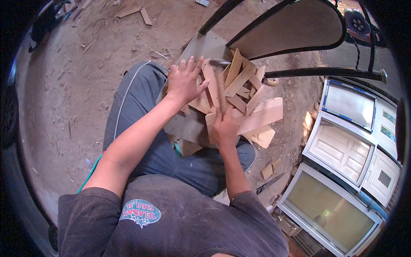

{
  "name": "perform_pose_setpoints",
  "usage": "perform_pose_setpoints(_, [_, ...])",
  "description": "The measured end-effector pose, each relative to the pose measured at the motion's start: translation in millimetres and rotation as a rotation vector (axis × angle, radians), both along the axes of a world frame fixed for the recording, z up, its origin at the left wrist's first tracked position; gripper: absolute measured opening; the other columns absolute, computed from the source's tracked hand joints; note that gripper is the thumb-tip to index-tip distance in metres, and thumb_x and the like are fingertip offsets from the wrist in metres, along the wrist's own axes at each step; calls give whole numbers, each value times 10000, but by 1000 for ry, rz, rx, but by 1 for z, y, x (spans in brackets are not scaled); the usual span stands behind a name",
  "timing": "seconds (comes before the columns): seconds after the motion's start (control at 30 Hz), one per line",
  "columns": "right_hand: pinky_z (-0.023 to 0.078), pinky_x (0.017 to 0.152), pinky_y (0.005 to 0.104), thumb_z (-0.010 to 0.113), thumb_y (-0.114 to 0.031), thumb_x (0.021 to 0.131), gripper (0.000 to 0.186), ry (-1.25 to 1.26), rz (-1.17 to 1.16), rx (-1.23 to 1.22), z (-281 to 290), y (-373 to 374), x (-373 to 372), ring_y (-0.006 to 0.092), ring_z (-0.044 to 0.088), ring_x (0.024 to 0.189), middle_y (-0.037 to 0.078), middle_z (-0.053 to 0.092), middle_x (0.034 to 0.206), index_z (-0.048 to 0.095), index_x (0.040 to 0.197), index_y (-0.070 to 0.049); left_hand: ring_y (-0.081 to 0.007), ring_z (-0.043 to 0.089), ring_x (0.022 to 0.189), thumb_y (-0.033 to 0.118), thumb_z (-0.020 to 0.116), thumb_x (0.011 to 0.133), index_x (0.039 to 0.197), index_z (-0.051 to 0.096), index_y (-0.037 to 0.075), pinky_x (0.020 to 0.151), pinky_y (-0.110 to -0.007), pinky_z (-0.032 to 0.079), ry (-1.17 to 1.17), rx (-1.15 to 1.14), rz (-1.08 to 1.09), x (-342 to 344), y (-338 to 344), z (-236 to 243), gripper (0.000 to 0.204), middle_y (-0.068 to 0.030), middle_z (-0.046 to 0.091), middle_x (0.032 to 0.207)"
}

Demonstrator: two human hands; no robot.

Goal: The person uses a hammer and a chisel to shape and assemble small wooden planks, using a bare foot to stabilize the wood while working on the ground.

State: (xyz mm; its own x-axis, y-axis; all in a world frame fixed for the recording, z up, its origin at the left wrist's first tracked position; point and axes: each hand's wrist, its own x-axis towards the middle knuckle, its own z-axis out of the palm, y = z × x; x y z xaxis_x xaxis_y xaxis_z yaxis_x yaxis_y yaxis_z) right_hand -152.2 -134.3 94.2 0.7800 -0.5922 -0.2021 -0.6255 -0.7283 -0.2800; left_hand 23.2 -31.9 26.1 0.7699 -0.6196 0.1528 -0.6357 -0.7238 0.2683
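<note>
My right hand [224, 128] is closed around the wooden handle of a hammer [221, 88], whose metal head points away from me. Beside it, my left hand [184, 79] is spread with its fingers stretched out, near a narrow wooden slat [210, 83]; nothing shows in its grasp. A jumbled pile of short cut wood pieces [239, 81] lies just right of the hammer. Beneath the hands and wood is a grey flat board [186, 128] by my folded legs. A wider pale plank [265, 113] sticks out to the right.
A black metal-framed chair [295, 30] lies beyond the pile, its bars reaching close to the wood. White framed window and door panels [329, 205] stand at the right. Wood scraps [269, 169] and a V-shaped pair of offcuts [145, 16] lie on the dirt floor [81, 98].
</note>
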Motion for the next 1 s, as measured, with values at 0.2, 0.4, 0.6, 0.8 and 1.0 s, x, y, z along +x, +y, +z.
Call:
perform_pose_setpoints(0.2, [470, 703, 612, 567, -374, 1074, 362, -237, -78, 95, 8, 5, -6, 549, 643, 834, 312, 670, 853, 557, 1067, -13, -322, 540, 1273, 634, 587, 957, 1613, 414, 152, 957, -504, 450, -34, 1, -3, -2, 1, 0, 833, -132, 566, 1510])
perform_pose_setpoints(0.4, [464, 705, 598, 576, -330, 1076, 329, -99, -75, 105, 4, 4, 5, 550, 635, 828, 311, 661, 849, 560, 1065, -1, -328, 541, 1300, 644, 576, 961, 1617, 412, 162, 967, -507, 452, -5, -4, -1, 0, -2, -3, 830, -132, 562, 1523])
perform_pose_setpoints(0.6, [469, 742, 636, 535, -358, 1086, 351, -338, -82, 120, 25, 13, -1, 571, 643, 885, 342, 676, 885, 537, 1082, -8, -310, 543, 1287, 648, 564, 962, 1611, 429, 161, 959, -491, 451, -15, 42, -6, -1, -1, 1, 823, -122, 561, 1529])
perform_pose_setpoints(0.8, [498, 738, 626, 562, -316, 1080, 318, -112, -109, 140, 18, 11, 9, 544, 671, 861, 324, 688, 907, 532, 1162, -10, -296, 548, 1277, 648, 573, 955, 1610, 432, 166, 941, -491, 453, -38, 20, 2, -2, 0, -3, 826, -116, 572, 1519])
perform_pose_setpoints(1.0, [469, 727, 610, 525, -364, 1095, 361, -89, -86, 74, -1, 8, -1, 549, 649, 872, 331, 668, 883, 540, 1090, -4, -334, 552, 1298, 644, 569, 963, 1617, 416, 162, 964, -506, 465, -13, 36, -10, -1, 0, -1, 827, -122, 556, 1530])
